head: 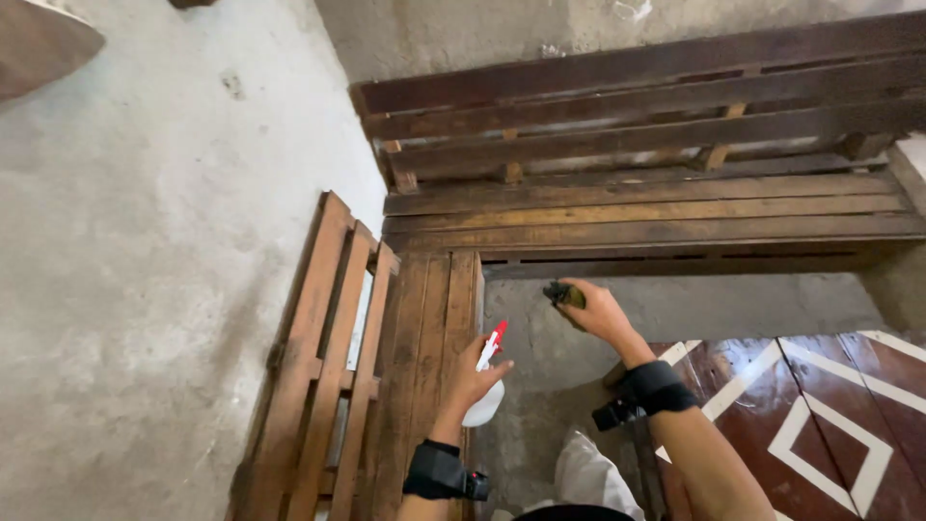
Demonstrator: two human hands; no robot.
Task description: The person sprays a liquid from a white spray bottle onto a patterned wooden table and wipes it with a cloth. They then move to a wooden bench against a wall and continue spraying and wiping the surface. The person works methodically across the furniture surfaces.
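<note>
Below the corner where two pallet benches meet: both hands work over bare grey floor.
Left hand [475, 378]: fingers curled shut around the neck of a white spray bottle [484, 397], forefinger lying up along the head by the red nozzle [496, 338]; a grip that looks suited to keeping the trigger within reach while the nozzle points up and away toward the wood.
Bottle body: hangs just below and to the right of the curled fingers, mostly covered by the palm, so how full it is cannot be told.
Right hand [596, 311]: fingers closed over a small dark object [560, 292] that sticks out past the fingertips to the left; it may be a pad or brush, but it is too small and shadowed to name.
Reach: right arm stretched forward, so the dark object sits just short of the long bench's [656, 217] lower front board, not clearly touching it.
Side bench [429, 318]: its planks run just left of the left-hand fingers, near but apart.
Leaning pallet [323, 367]: stands tilted against the side bench, farther left of those fingers.
Wrists: each carries a black strapped band [648, 389].
Patterned floor [810, 405]: glossy red-brown with white lines, right of the right forearm, cut off by the frame edge.
Hidden: a pale cloth or garment [588, 478] near the bottom edge is only partly seen; the bench undersides are lost in shadow.
</note>
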